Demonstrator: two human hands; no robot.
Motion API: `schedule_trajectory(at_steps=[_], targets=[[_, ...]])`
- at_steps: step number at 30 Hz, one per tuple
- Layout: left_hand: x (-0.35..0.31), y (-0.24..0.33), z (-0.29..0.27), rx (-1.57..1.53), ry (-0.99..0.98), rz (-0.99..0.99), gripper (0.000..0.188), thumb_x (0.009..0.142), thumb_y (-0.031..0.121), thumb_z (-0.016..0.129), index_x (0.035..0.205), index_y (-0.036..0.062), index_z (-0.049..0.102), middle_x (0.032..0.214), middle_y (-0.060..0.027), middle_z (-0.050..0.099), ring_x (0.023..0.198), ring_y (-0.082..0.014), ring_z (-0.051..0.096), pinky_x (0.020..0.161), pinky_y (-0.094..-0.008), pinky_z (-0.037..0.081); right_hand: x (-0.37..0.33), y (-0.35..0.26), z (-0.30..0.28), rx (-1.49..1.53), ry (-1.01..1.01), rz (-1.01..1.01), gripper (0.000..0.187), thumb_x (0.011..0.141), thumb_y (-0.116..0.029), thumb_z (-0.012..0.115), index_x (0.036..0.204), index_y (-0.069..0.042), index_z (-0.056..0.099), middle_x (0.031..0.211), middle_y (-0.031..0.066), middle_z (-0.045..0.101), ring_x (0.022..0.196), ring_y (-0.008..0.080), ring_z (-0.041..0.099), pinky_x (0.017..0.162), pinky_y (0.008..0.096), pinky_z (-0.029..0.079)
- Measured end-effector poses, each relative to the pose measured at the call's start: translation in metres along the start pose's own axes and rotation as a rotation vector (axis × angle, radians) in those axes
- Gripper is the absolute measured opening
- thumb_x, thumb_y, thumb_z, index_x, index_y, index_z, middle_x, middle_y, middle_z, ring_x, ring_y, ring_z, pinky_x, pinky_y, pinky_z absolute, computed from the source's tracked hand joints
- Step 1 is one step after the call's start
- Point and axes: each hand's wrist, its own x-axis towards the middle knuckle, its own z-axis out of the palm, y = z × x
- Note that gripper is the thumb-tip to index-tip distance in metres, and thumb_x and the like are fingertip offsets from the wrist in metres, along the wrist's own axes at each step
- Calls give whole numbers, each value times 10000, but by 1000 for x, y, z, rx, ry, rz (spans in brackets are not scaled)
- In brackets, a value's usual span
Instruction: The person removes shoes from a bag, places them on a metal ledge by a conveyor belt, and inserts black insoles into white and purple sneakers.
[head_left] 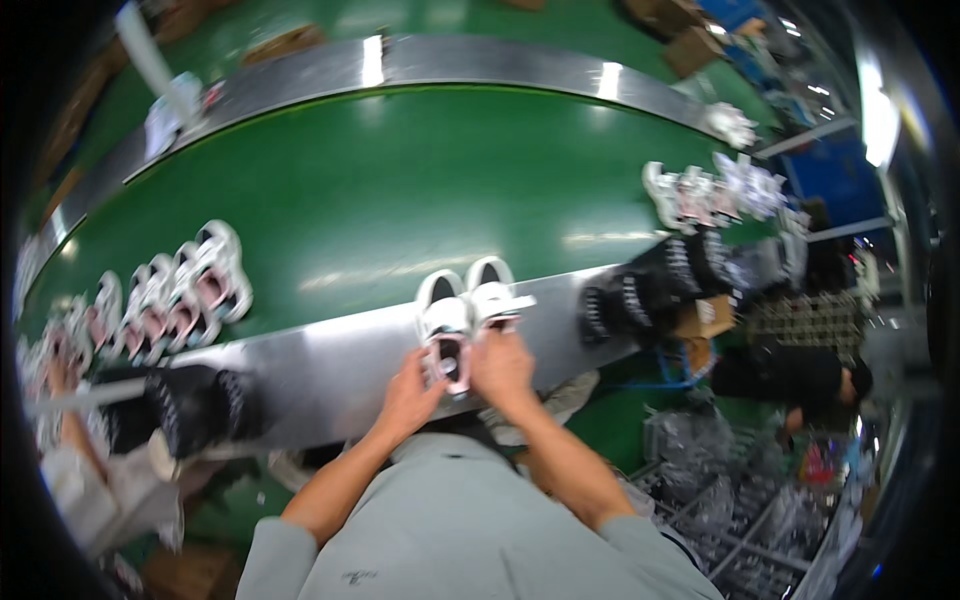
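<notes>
Two white shoes with pink lining lie side by side in front of me, toes pointing away, across the metal edge of the green belt. My left hand [410, 393] grips the left shoe [442, 312] at its heel opening, fingers and thumb at the collar. The right shoe [490, 278] has my right hand [503, 370] closed over its heel end; the fingertips are partly hidden. A short white strip [515, 305] sticks out sideways across that shoe, and I cannot make out whether it is a strap or a separate piece.
The green conveyor belt [400, 190] curves away, with rows of white-pink shoes [185, 295] at left and more shoes [695, 195] at right. Black ribbed objects [640, 300] sit along the metal edge [330, 375]. A co-worker's arm [80, 435] reaches in at left; a person in black [790, 385] is at right.
</notes>
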Motion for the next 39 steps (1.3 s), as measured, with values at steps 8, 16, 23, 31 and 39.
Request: schedule_trajectory(at_steps=[8, 16, 23, 31, 39], targets=[[35, 27, 14, -109, -194, 63, 485, 849, 107, 706, 1280, 15, 505, 1006, -165, 659, 835, -310, 676, 766, -407, 552, -15, 42, -8, -90, 155, -71, 237, 796, -234, 669, 808, 1, 641, 849, 211, 672, 683, 399, 637, 645, 525, 527], [-12, -35, -54, 42, 200, 106, 122, 896, 68, 631, 976, -14, 672, 856, -180, 677, 760, -274, 673, 731, -363, 543, 44, -27, -29, -191, -168, -74, 300, 797, -325, 701, 878, -36, 684, 815, 204, 697, 744, 393, 698, 662, 509, 563], [-101, -70, -66, 57, 494, -17, 107, 891, 71, 623, 975, 11, 653, 910, -186, 677, 834, -368, 659, 741, -435, 518, 160, -130, 8, -358, -120, -239, 327, 792, -385, 707, 938, -93, 691, 865, 180, 728, 806, 381, 726, 710, 481, 584], [-285, -207, 81, 86, 489, -773, 151, 835, 142, 611, 859, 17, 692, 846, -215, 696, 812, -398, 679, 744, -493, 538, 188, -194, 11, 123, -5, -718, 405, 908, -349, 595, 1069, 11, 688, 999, 230, 706, 951, 378, 687, 849, 436, 526], [-376, -216, 226, -627, 487, -1374, 207, 829, 211, 637, 855, 31, 736, 792, -195, 704, 670, -322, 689, 634, -427, 552, 12, -92, -4, 377, -1199, -799, 244, 935, -203, 669, 1067, 0, 688, 891, 82, 705, 789, 125, 615, 726, 300, 505]])
